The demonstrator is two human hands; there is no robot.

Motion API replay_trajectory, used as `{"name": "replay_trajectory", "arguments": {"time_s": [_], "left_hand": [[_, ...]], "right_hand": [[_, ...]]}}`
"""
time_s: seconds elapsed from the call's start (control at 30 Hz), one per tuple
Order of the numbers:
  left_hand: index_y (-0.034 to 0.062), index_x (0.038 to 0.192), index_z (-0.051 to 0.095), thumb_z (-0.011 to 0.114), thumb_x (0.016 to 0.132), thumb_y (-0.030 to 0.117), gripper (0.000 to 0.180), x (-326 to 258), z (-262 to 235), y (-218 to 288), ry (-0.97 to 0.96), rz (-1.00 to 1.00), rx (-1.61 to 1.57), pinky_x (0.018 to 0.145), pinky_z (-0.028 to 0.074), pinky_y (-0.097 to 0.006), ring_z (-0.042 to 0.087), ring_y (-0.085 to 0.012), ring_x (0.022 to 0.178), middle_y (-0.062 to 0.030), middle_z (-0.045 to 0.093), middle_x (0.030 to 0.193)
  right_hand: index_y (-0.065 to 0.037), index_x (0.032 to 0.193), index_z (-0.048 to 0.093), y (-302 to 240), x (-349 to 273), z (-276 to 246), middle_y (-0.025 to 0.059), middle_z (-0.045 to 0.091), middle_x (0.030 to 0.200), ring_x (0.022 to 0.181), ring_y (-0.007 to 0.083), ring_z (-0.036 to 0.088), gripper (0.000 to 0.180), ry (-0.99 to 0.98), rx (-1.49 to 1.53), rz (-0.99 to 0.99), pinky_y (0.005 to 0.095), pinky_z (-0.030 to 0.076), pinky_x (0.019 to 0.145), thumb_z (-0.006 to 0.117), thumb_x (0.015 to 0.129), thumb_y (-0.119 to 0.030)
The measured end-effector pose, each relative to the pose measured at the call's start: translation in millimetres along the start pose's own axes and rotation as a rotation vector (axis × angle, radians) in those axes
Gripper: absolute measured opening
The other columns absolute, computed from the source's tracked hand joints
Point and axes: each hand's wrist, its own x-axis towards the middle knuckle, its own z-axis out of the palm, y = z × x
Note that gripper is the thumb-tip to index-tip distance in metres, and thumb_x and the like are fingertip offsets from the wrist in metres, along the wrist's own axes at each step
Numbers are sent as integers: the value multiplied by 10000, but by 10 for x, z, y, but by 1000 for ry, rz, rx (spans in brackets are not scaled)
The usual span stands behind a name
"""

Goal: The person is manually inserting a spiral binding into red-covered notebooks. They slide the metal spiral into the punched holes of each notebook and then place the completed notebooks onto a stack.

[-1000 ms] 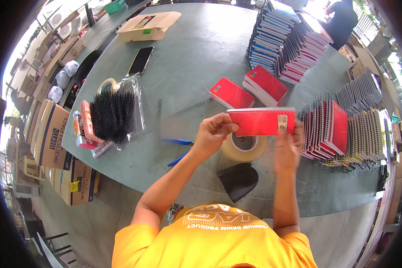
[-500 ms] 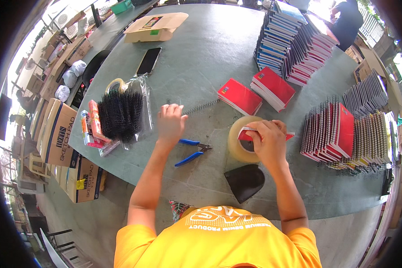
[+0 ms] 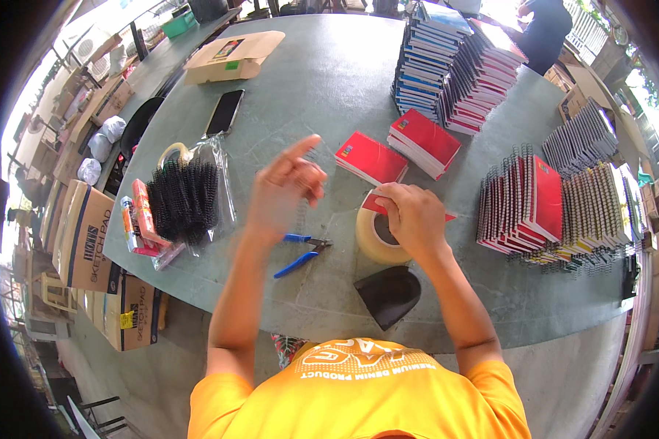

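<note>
One red notebook [image 3: 374,203] pinched in the right hand [image 3: 416,219]

From my distant seat, I see the right hand's thumb and fingers closed on the notebook, whose red ends poke out either side, above the wide tape roll [image 3: 373,246]. The left hand [image 3: 285,183] is blurred, forefinger stretched out; I cannot tell whether it grips anything. Just below it I have blue-handled cutters [image 3: 299,262] lying splayed, with a black curved piece [image 3: 388,296] nearer the yellow shirt [image 3: 359,395]. Farther out, a red-covered book [image 3: 370,158] lies beside a small red pile [image 3: 426,137]. A spiral-bound stack [image 3: 521,201] stands to the right; black coils [image 3: 183,197] lie bunched at left on the table [image 3: 315,88].
</note>
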Motion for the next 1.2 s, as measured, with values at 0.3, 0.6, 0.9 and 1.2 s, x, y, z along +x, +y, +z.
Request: {"name": "replay_trajectory", "arguments": {"time_s": [0.3,0.6,0.9,1.2], "left_hand": [[22,1068,594,643,873,120,224,-68,-36,-470,-111,29,-59,704,475,-263,597,-148,791,-83,650,933],[-5,1009,619,619,899,123,169,-271,188,-433,-238,77,488,621,455,-218,548,-63,704,-38,628,832],[2,945,636,663,831,54,128,-228,339,-455,-56,172,868,534,451,-258,577,-126,623,-101,630,776],[23,1031,595,691,778,16,271,-35,213,-414,-198,471,893,603,469,-320,570,-213,660,-108,598,823]], "right_hand": [[-97,765,593,-7,-22,132,44,625,719,697,230,616,100,-22,-129,-70,375,419,620,635,764,-188],[-106,703,583,-95,-14,127,51,610,648,644,240,604,210,23,-93,-32,392,416,611,667,765,-288],[-101,740,626,-26,-58,151,61,621,666,658,245,612,145,28,-5,-73,371,446,615,657,775,-238],[-91,865,633,-5,-1,80,57,648,747,741,242,628,112,-71,37,-133,376,444,647,634,795,-180]]}}
